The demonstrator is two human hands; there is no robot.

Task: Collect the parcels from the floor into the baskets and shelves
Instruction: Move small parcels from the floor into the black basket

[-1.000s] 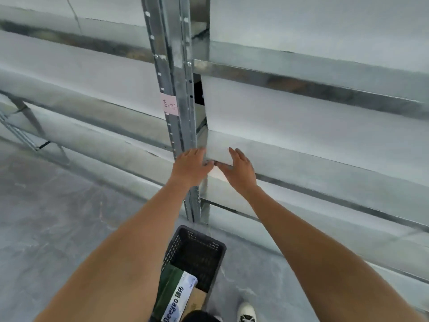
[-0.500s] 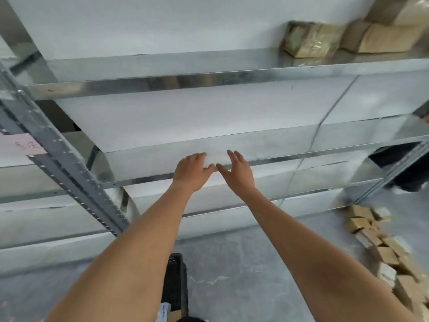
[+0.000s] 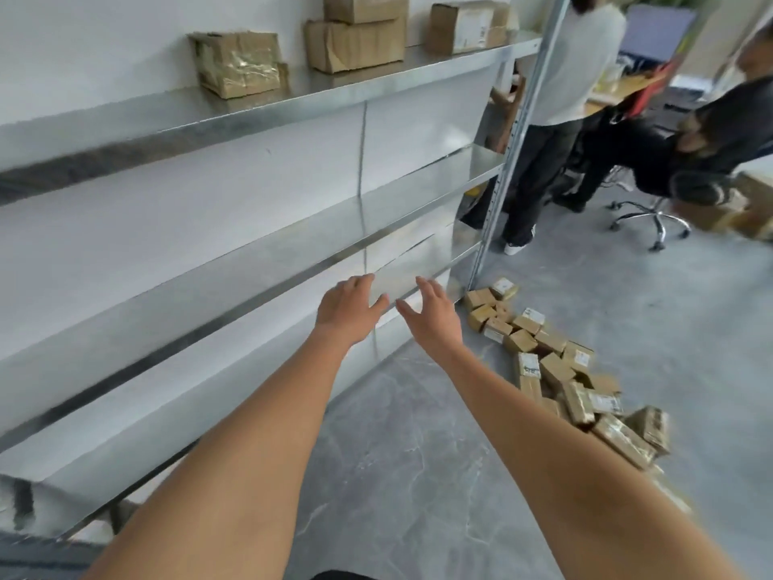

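Two bare forearms reach forward, the left hand and the right hand held side by side in front of the metal shelves. Both hands hold nothing; the fingers are loosely extended and slightly apart, the thumbs angled toward each other with a narrow gap between them. Whether the fingertips touch the shelf edge cannot be told.

The parcels on the floor lie in a ragged line on the grey marbled floor, running from the foot of the shelf's upright post toward the lower right. They are small brown cardboard boxes, some wrapped in glossy clear tape, several carrying white printed labels; they lie tumbled at different angles, many touching or leaning on their neighbours. The pile sits to the right of the right hand and well below it.

On the top shelf in view stand more cardboard boxes: a crumpled, tape-wrapped box at the left, a stack of two brown boxes beside it, and a labelled box nearer the post. The two shelves below them show bare metal.

Beyond the post, a standing person in a white top and dark trousers faces away, and a second person in dark clothes bends beside a swivel chair. Both are blurred.
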